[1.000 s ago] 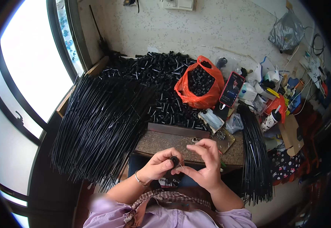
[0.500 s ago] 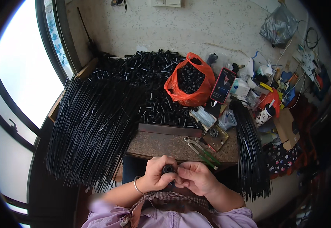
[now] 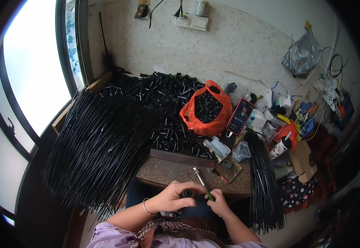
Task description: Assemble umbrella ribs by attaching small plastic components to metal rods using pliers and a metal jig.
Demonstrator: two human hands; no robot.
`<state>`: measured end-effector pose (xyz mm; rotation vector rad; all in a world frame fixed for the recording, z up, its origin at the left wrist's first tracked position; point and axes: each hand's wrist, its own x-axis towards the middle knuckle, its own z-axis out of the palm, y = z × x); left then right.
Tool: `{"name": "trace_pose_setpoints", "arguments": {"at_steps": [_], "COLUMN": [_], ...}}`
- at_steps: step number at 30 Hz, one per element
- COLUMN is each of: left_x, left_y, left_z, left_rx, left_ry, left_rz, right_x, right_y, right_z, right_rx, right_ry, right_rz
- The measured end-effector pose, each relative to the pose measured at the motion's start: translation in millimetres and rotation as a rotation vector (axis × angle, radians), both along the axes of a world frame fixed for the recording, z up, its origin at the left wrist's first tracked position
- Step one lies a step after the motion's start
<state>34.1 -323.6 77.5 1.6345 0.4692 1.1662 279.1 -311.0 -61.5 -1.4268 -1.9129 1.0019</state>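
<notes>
Holding black cylindrical fitting (image 3: 186,193) in left hand (image 3: 169,199), lower centre of frame; fingers curled over it, thumb along its lower side. Gripping green-handled metal tool (image 3: 201,180) in right hand (image 3: 219,203), just right of there; fingers clamped on handle, metal end pointing up-left over brown tabletop (image 3: 167,170). Noted also: black rods (image 3: 101,149) massed at left of frame; red bag (image 3: 206,129) near centre, filled with black pieces, beside phone (image 3: 240,117).
</notes>
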Motion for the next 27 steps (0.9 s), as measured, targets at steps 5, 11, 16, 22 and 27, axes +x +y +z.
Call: {"name": "trace_pose_setpoints", "arguments": {"at_steps": [5,11,16,22,27], "left_x": [-22.7,-29.4,-22.9,-24.9,-24.3], "left_y": [14.3,10.2,4.0,2.4,5.6], "left_z": [7.9,12.4,14.1,12.8,12.8], "left_rx": [-0.015,-0.079,-0.094,-0.055,0.107], "left_ry": [-0.058,-0.147,-0.129,-0.115,-0.133], "left_rz": [0.392,0.394,0.525,0.564,0.455], "right_x": [-20.6,-36.1,-25.5,-24.2,-35.9], "right_y": [-24.9,-42.2,-36.1,-28.7,-35.4], "right_z": [66.6,159.5,162.5,164.0,124.5], "right_rx": [0.008,1.001,1.328,0.985,-0.546], "right_ry": [0.381,-0.472,-0.706,-0.178,0.637], "right_rz": [0.155,0.115,0.145,0.39,0.529]}}
